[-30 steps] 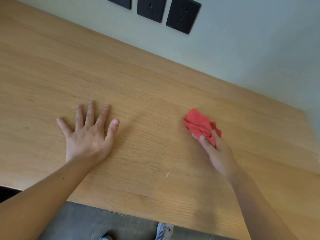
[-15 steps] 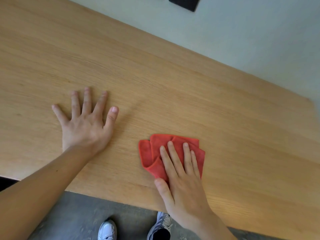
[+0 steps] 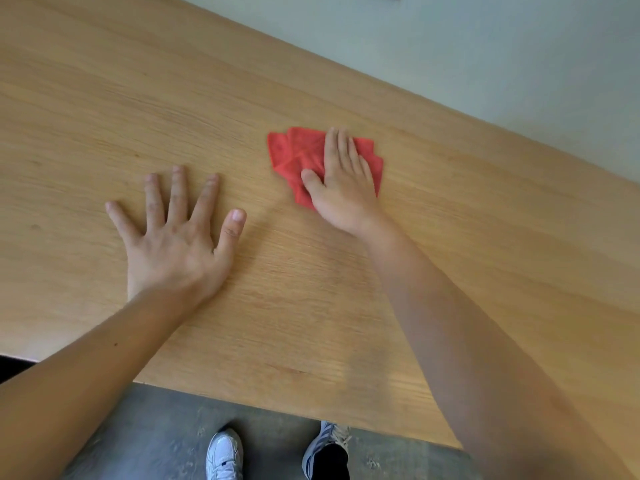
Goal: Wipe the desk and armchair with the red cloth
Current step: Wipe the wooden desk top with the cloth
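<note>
Since half a second ago the right hand [image 3: 341,181] has slid the red cloth [image 3: 298,154] away from the near edge of the desk [image 3: 485,237], up and to the right toward the wall [image 3: 485,57]; a second ago the same cloth sat bunched farther right under a curled grip, and it now lies spread out again. Meanwhile the left hand [image 3: 176,244] has kept its place.

Head view: the red cloth lies flat on the wooden desk at about one o'clock from the centre of the picture, its folds fanned out in overlapping layers. The right hand rests palm-down on top of it, fingers straight and pressed together, pointing toward twelve o'clock, the thumb held out to the left on the cloth. Red fabric shows to the left of the fingers and in a narrow strip along their right side. The left hand lies flat on bare wood at about nine o'clock from the cloth, well apart from it, fingers spread wide and thumb angled toward one o'clock. Both forearms reach in from the bottom corners. At six o'clock, beyond the desk's near edge, two shoes [image 3: 223,457] stand on a grey floor [image 3: 156,438].
</note>
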